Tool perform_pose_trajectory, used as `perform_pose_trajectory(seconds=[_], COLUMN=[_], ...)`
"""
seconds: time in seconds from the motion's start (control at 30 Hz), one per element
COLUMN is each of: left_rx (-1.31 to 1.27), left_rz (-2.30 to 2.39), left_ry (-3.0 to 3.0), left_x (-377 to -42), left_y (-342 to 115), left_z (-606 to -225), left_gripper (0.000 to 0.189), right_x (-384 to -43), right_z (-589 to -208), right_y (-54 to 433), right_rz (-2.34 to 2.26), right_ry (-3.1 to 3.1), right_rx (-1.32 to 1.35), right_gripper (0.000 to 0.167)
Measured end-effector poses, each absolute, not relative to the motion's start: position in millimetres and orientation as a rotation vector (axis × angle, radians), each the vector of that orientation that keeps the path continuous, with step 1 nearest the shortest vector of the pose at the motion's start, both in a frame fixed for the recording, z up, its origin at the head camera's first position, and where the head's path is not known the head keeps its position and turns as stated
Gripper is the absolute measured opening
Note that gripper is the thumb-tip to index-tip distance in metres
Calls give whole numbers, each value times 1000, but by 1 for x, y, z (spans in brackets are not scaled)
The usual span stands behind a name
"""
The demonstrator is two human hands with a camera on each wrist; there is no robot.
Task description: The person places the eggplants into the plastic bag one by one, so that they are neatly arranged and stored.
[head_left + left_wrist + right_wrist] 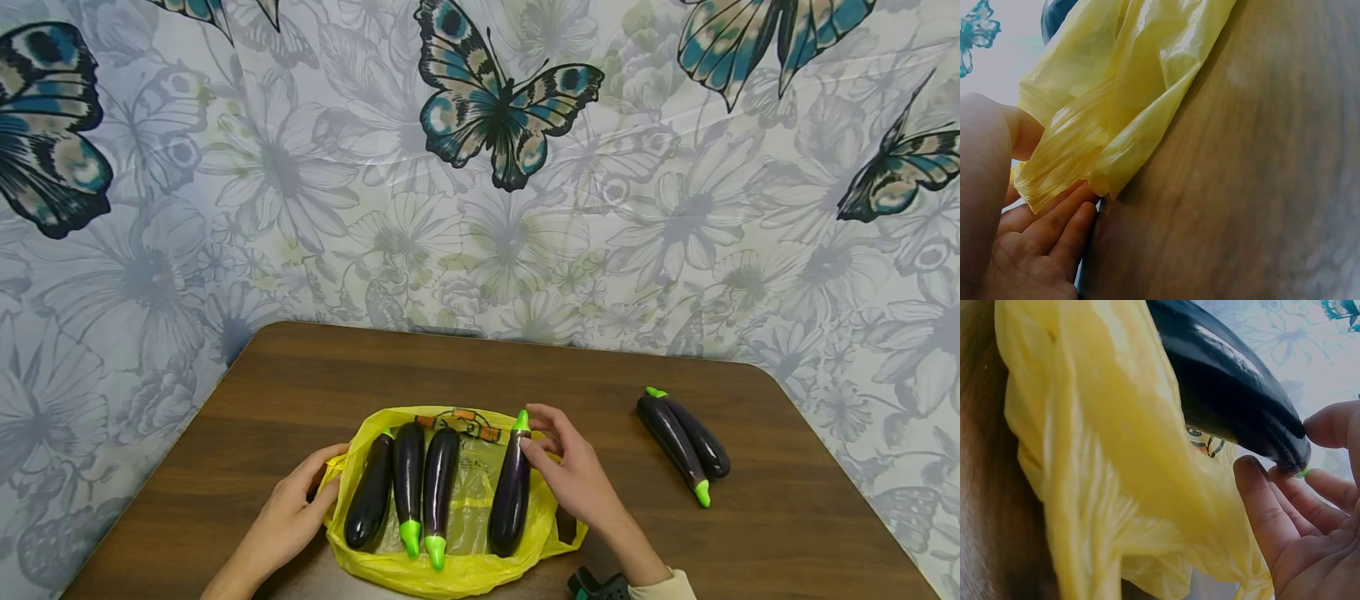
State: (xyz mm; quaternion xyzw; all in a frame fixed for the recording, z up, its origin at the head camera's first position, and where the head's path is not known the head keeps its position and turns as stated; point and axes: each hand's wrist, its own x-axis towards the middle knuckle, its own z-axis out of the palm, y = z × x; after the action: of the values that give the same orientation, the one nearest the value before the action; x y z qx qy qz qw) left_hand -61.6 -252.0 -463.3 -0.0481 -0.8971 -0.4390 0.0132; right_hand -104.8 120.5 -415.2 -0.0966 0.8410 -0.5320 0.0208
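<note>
A yellow plastic bag [457,575] lies spread open on the table. Three glossy dark eggplants with bright green caps lie side by side in its left part, the middle eggplant [408,479] with its cap toward me. My right hand [576,471] pinches a fourth-side eggplant [510,500] near its green cap, thumb on one side and fingers on the other, over the bag's right part. At the bag's left edge, my left hand [288,512] holds the gathered yellow plastic between thumb and fingers; the left wrist view shows this bag handle [1066,150] close up.
Two more eggplants [675,442] lie against each other on the brown wooden table [795,500], right of the bag. A wall covering [510,275] with flowers and butterflies stands behind the table's far edge. A dark wrist strap [600,585] shows by the right sleeve.
</note>
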Motion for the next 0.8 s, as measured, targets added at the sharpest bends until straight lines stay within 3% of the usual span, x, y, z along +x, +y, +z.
perform_pose_trajectory(seconds=[0.6, 0.8], left_rx=[-156, -163], left_rz=[-1393, -1396], left_ry=[-2791, -2794], left_x=[-61, -62], left_y=[-253, -253], left_z=[-463, -463], left_gripper=[38, 38], right_x=[-102, -102], right_z=[-419, -420], right_y=[117, 119], right_rz=[-1460, -1427], right_ry=[2528, 2475], right_rx=[-513, -652], right_gripper=[54, 47])
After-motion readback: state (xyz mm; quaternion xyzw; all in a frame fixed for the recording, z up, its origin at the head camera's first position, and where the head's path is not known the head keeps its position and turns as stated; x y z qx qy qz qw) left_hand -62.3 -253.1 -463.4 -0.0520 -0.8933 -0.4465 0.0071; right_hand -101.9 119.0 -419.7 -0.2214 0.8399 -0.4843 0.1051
